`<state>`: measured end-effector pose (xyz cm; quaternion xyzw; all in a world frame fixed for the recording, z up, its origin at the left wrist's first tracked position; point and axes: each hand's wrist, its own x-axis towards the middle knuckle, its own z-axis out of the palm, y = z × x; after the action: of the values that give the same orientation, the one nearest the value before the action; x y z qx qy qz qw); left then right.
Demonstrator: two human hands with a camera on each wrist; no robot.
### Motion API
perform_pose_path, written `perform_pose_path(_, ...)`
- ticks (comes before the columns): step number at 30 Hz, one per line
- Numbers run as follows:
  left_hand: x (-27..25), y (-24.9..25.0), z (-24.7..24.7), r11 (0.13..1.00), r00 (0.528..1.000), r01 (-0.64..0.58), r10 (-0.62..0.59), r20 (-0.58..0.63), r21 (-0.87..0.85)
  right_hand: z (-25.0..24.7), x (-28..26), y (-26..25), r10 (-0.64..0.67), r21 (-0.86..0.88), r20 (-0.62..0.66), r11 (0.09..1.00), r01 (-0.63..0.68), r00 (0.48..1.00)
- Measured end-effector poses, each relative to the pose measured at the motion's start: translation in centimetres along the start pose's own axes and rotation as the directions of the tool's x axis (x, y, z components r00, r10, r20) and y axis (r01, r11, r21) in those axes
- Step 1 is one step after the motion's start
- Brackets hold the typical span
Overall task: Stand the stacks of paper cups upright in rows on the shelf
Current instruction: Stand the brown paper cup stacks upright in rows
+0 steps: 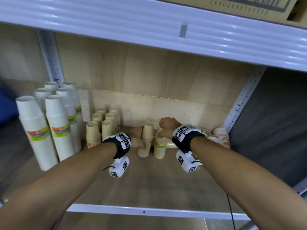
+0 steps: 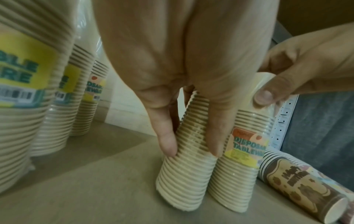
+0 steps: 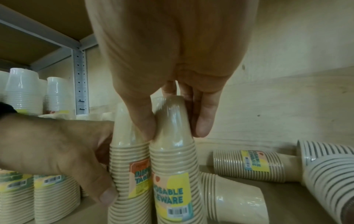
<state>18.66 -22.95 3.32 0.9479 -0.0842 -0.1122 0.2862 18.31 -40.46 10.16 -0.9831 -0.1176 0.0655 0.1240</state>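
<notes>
Two wrapped stacks of beige paper cups stand side by side, touching, mid-shelf. My left hand [image 1: 140, 144] grips the left stack [image 1: 147, 138] around its middle; thumb and fingers [image 2: 168, 145] clasp its ribbed rims [image 2: 187, 178], and it leans slightly. My right hand [image 1: 163, 130] pinches the top of the right stack [image 1: 160, 146], the one with the yellow label [image 3: 172, 197]. Its thumb and fingers [image 3: 203, 124] close round the top cup [image 3: 172, 115]. Both stacks rest on the shelf board [image 1: 149, 185].
Left of my hands, rows of beige stacks [image 1: 101, 125] and tall white stacks [image 1: 54, 120] stand upright. To the right, beige stacks [image 3: 249, 165] and patterned stacks [image 2: 298, 186] lie on their sides near the metal post [image 1: 240, 103]. The upper shelf's edge [image 1: 149, 27] hangs overhead.
</notes>
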Motion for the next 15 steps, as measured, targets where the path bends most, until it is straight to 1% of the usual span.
perform_pose_path(3,-0.3,0.0,0.3,1.0,1.0,0.008,-0.008,-0.019,-0.027,0.0,-0.1,-0.2,-0.002,0.023,-0.009,1.0,0.002,1.0)
perform_pose_path(6,-0.4,-0.1,0.2,0.999,1.0,-0.013,0.012,-0.023,-0.05,-0.2,-0.3,-0.2,0.003,0.047,-0.006,0.999,-0.003,1.0)
perform_pose_path(10,-0.7,0.7,-1.0,0.991,0.999,-0.049,0.046,-0.027,-0.123,-0.3,-0.6,-0.2,0.033,0.037,-0.009,0.999,-0.033,0.999)
perform_pose_path(13,-1.1,2.1,-2.3,0.984,0.996,-0.059,0.047,-0.074,-0.167,-0.4,-0.5,-0.3,0.069,0.014,-0.042,0.998,-0.068,0.997)
perform_pose_path(15,-1.1,2.7,-2.9,0.987,0.992,-0.05,0.031,-0.124,-0.155,-0.5,-0.2,-0.5,0.097,-0.006,-0.044,0.995,-0.097,0.994)
